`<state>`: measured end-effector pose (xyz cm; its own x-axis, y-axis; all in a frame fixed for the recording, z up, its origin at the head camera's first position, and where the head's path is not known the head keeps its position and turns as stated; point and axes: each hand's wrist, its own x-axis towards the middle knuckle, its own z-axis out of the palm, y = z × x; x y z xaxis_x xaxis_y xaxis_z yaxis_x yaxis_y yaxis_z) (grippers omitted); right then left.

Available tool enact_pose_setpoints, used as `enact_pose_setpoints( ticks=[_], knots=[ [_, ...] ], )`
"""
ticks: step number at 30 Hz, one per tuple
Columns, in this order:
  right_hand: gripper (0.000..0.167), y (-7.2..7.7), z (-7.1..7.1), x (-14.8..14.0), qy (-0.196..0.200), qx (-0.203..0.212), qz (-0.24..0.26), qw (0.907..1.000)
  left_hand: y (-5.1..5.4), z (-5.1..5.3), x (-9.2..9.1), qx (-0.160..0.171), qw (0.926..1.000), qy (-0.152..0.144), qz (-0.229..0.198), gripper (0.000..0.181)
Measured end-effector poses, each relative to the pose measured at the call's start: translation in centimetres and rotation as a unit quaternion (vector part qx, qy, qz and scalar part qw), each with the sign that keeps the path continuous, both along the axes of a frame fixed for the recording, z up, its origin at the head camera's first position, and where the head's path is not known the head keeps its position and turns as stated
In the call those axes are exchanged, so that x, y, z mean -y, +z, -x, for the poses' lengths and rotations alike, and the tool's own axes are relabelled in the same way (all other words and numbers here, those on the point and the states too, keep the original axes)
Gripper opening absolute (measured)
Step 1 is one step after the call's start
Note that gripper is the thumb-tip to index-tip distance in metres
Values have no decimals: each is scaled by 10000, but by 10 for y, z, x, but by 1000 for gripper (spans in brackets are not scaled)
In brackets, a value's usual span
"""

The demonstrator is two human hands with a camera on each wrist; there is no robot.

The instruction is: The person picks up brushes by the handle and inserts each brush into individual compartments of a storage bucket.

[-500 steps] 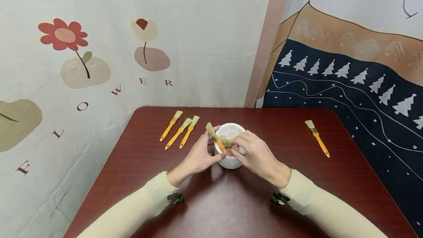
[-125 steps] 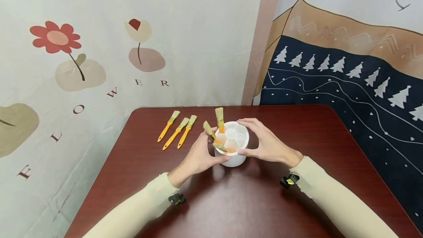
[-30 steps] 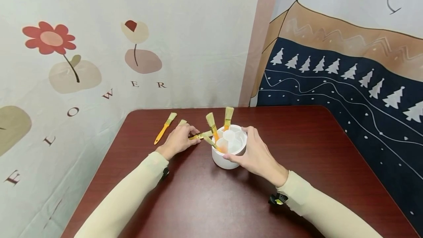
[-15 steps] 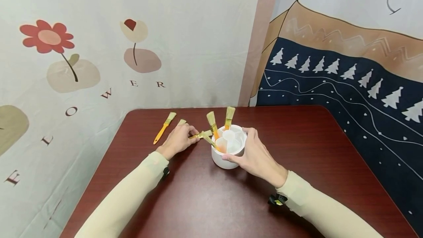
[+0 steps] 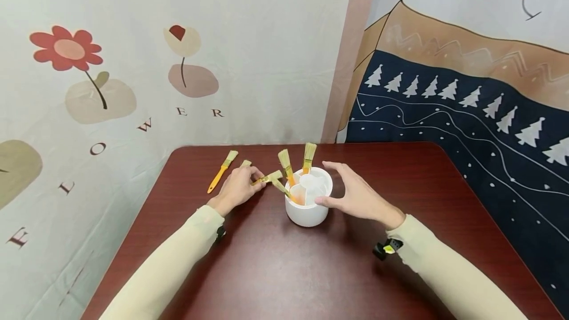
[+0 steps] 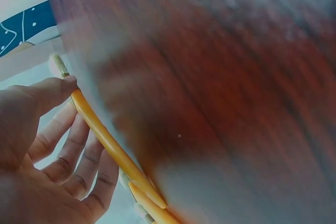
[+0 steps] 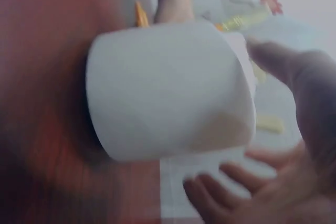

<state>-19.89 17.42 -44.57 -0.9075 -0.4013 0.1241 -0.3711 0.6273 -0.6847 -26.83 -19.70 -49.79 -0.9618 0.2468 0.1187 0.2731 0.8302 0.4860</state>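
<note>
My left hand [image 5: 237, 187] pinches a flat paintbrush [image 5: 272, 177] near its ferrule, left of a round white divided pot [image 5: 307, 215]. In the left wrist view, thumb and fingers meet on that brush, and its yellow handle [image 6: 113, 148] slants down to the right. Three paintbrushes stand in the pot's left and back compartments: a back one [image 5: 309, 154], a middle one [image 5: 285, 160] and a low-leaning one [image 5: 280, 186]. Around the pot's right side, my right hand [image 5: 357, 196] is spread, its fingers apart from the wall in the right wrist view.
A paintbrush [image 5: 222, 172] lies at the far left of the dark red wooden table [image 5: 284, 275]. Bristles of another brush [image 5: 245, 163] show behind my left hand, which hides the rest. Printed cloth [image 5: 275, 63] hangs behind the table.
Over the last half second my right hand released the pot and drew back right. Earlier, my left hand left the pot for the brushes; the lone brush at right is gone from its place.
</note>
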Motion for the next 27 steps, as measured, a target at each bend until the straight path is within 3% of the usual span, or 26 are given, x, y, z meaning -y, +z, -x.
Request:
enact_pose_setpoints(
  ticks=[3, 8, 20, 27],
  knots=[
    [106, -2, 11, -8, 494, 212, 193, 9984, 1, -3, -1, 6, 9998, 132, -129, 18],
    [109, -2, 22, -13, 826, 560, 281, 9946, 5, -9, -5, -11, 9983, 368, -442, 20],
    [105, -4, 27, -13, 847, 828, 404, 9921, 17, -23, -14, -537, 9914, 415, -1120, 25],
    [104, -5, 24, -10, 741, 602, 343, 9948, 27, -31, -21, -784, 9823, 555, -1608, 26]
  ],
)
